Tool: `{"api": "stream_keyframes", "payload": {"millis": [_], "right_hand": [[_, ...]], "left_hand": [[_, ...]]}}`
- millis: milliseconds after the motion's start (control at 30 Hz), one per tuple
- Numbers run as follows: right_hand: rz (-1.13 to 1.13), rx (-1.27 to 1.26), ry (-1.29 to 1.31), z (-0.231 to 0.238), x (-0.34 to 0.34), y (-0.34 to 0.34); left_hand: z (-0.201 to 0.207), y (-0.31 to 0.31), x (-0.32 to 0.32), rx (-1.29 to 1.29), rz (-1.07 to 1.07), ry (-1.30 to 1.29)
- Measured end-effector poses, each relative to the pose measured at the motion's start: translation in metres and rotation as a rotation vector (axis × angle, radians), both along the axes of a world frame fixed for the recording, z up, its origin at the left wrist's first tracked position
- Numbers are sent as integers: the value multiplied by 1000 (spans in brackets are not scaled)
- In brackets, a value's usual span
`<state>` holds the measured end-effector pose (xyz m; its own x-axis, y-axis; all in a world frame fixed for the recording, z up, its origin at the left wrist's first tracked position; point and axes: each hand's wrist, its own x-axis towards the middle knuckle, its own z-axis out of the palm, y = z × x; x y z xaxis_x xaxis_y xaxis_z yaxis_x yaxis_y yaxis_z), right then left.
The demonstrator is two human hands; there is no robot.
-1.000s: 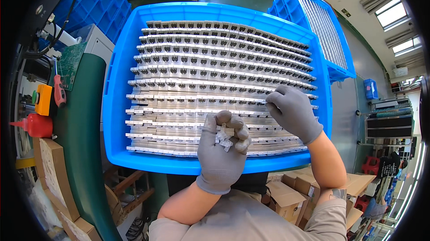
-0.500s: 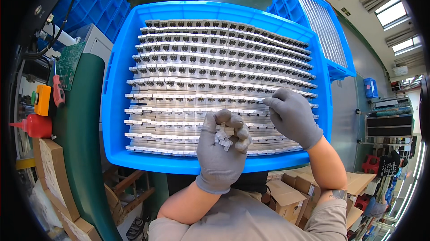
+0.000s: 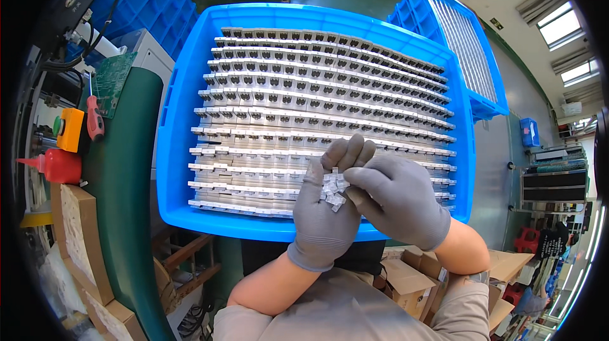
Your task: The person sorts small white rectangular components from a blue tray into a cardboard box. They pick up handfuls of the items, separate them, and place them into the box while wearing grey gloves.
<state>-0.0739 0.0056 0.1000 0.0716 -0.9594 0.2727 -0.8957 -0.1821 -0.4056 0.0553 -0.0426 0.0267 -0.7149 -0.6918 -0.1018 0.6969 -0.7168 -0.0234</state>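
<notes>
Both my hands wear grey gloves. My left hand [image 3: 325, 227] is turned palm up with its fingers curled, cupping several small clear plastic pieces [image 3: 332, 190]. My right hand [image 3: 406, 200] reaches over from the right, thumb and forefinger pinched at the edge of those pieces; the exact grip is partly hidden. Beneath both hands lies a blue crate [image 3: 225, 229] filled with rows of white, flat-edged units [image 3: 273, 116]. Dark connector-like parts show along the farther rows, while the nearer rows look mostly pale.
Another blue crate [image 3: 493, 107] with similar rows stands at the far right. To the left are a red-handled screwdriver [image 3: 95, 119], an orange button box [image 3: 72, 130] and a red squeeze bottle [image 3: 63, 166]. Cardboard boxes [image 3: 409, 284] sit below the near crate edge.
My right hand has moved from above the rows toward my left palm, its fingertips now at the clear pieces. The view has shifted slightly, so the crate appears farther right.
</notes>
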Motion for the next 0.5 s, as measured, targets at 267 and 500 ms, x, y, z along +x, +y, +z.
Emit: {"api": "stream_keyframes", "payload": {"millis": [267,500], "right_hand": [[48,-50,130,-5,-2,1],[-134,-95,-83,6,-34,-1]], "left_hand": [[3,0,0,62,-4,12],[5,-6,6,154,33,-140]]}}
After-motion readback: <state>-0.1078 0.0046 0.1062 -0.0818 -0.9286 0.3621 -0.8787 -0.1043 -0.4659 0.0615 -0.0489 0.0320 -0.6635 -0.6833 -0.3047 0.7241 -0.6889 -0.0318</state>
